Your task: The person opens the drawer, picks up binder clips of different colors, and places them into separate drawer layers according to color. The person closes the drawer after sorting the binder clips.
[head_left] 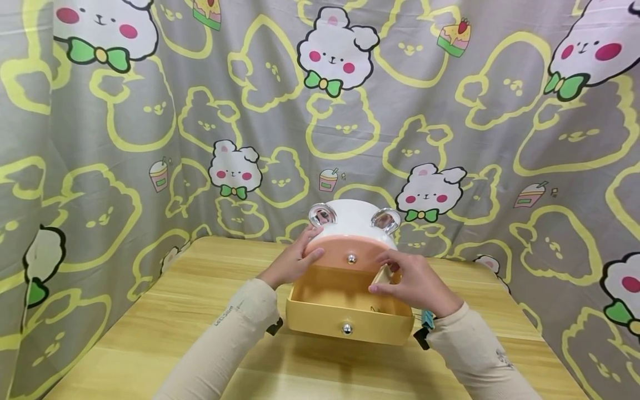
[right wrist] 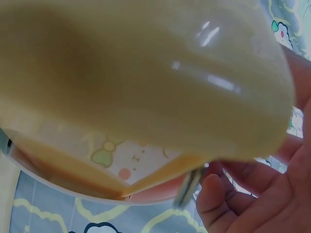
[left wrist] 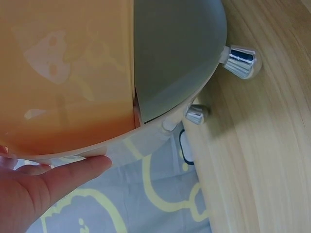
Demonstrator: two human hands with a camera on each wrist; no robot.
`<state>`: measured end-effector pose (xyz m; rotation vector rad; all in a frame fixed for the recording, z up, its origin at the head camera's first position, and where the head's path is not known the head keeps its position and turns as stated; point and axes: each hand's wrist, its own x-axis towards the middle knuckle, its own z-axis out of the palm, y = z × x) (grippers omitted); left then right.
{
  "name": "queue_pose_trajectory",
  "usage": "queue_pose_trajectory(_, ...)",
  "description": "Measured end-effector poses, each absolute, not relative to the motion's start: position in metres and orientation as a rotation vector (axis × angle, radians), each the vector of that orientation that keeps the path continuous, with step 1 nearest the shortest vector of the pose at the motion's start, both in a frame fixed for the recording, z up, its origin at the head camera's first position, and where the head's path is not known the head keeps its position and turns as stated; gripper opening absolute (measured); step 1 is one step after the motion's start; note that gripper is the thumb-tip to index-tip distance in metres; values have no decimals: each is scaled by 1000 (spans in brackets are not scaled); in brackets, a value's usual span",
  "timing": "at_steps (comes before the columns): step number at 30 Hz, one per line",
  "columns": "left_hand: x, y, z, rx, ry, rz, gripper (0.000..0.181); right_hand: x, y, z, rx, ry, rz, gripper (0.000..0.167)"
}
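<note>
The near drawer is yellow, the far drawer is pink. The grey curtain carries white rabbits and yellow outlines.

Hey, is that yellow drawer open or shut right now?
Open: the yellow drawer juts out below the pink drawer, and its inside shows from above.

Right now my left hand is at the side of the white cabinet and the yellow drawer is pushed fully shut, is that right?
Not quite: the yellow drawer is pulled open, as the head view shows. Your left hand is at the side of the white cabinet, as you said.
</note>
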<state>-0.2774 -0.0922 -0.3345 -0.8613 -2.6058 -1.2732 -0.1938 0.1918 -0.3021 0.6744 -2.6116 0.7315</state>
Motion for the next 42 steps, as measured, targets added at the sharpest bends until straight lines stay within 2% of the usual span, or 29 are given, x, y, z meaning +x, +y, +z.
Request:
queue_pose_trajectory(10,-277,-92,-335,-857,-2606,-1284,60,-192,189,-300,703,-2593,735,44)
queue_pose_trajectory(18,-279,-92,-335,-869,-2606,-1284,58,-189,199,-293,701,-2534,720,33)
queue_pose_trajectory(42,-280,-93,-338,-876,-2596,-1253,58,-183,279,-322,375,-2668,675,34)
